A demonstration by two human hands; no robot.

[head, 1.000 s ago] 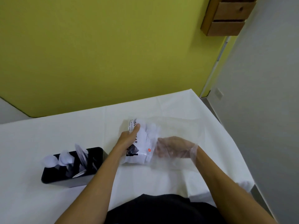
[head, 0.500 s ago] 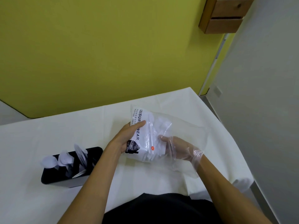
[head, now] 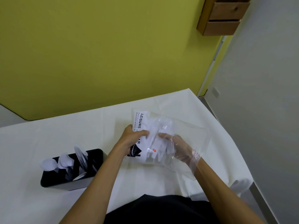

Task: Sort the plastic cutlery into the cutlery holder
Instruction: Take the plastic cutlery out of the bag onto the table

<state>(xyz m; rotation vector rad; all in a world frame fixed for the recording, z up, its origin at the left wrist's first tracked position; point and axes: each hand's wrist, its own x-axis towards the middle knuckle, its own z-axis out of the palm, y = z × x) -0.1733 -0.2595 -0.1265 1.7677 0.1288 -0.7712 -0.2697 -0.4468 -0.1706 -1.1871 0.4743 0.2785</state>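
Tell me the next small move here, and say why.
Probably: pinch one piece with the right hand and draw it out of the bag. That hand lies under the clear plastic among the white cutlery, with no firm hold showing yet. The left hand grips the bag's printed side, steadying it, and the cutlery holder, with spoons in it, stands to the left.

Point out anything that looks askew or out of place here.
The white spoons in the black cutlery holder lean askew at different angles, tipping toward its left end instead of standing upright. Also odd: the clear bag of cutlery, gripped by the left hand, is printed LEISURE, which is not a cutlery label.
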